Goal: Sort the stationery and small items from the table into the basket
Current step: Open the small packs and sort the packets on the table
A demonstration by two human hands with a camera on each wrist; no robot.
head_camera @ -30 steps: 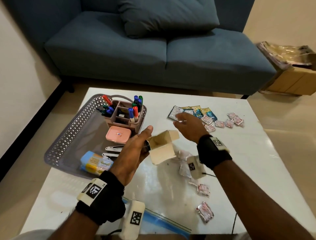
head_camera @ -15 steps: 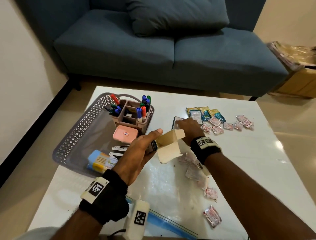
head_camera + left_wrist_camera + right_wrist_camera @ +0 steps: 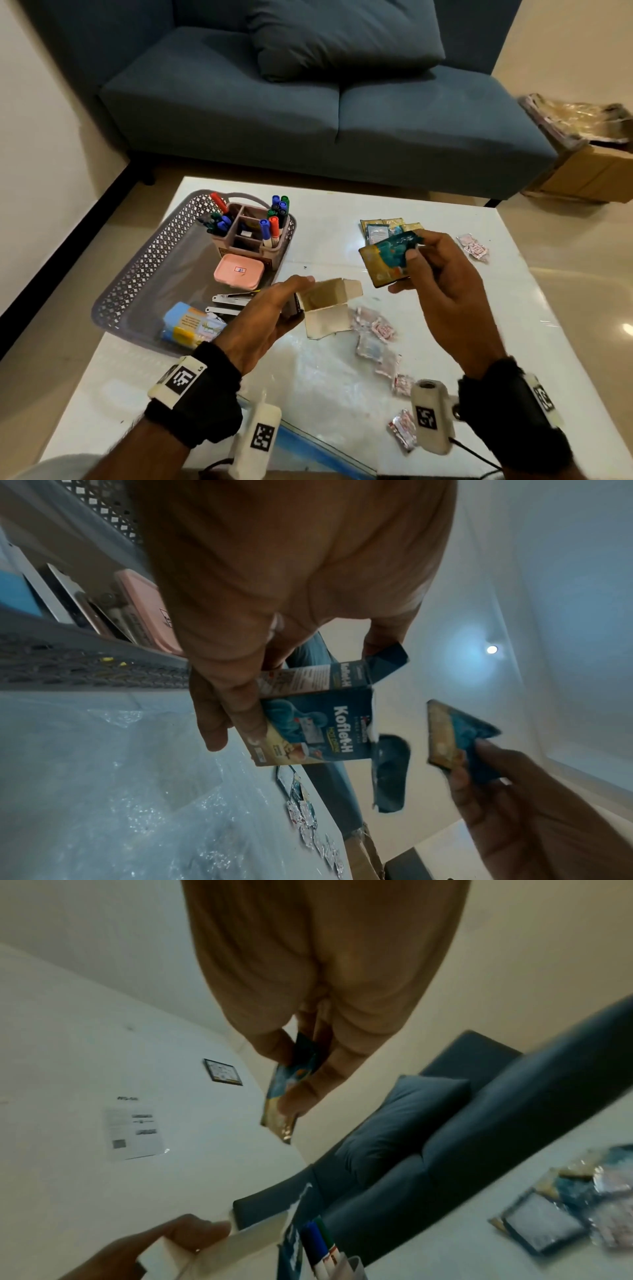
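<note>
My left hand (image 3: 270, 313) grips a small open carton (image 3: 327, 310) above the white table (image 3: 342, 212), its flaps pointing right; the left wrist view shows its blue printed face (image 3: 318, 721). My right hand (image 3: 435, 274) pinches a teal and gold sachet (image 3: 388, 262), raised just right of the carton's mouth; the same sachet (image 3: 291, 1088) shows between thumb and fingers. The grey perforated basket (image 3: 144, 270) sits at the left, holding a pink marker caddy (image 3: 250, 233), a pink case (image 3: 239, 272), metal clips and a blue packet (image 3: 190, 323).
More teal and gold sachets (image 3: 380, 228) lie at the table's far middle. Small pink foil packets (image 3: 474, 246) are scattered at the right and in a trail (image 3: 380, 342) toward the near edge. A blue sofa (image 3: 308, 113) stands behind; a cardboard box (image 3: 589, 171) sits far right.
My right hand took a sachet from the far pile and lifted it back toward the carton. The left hand kept holding the open carton in nearly the same place.
</note>
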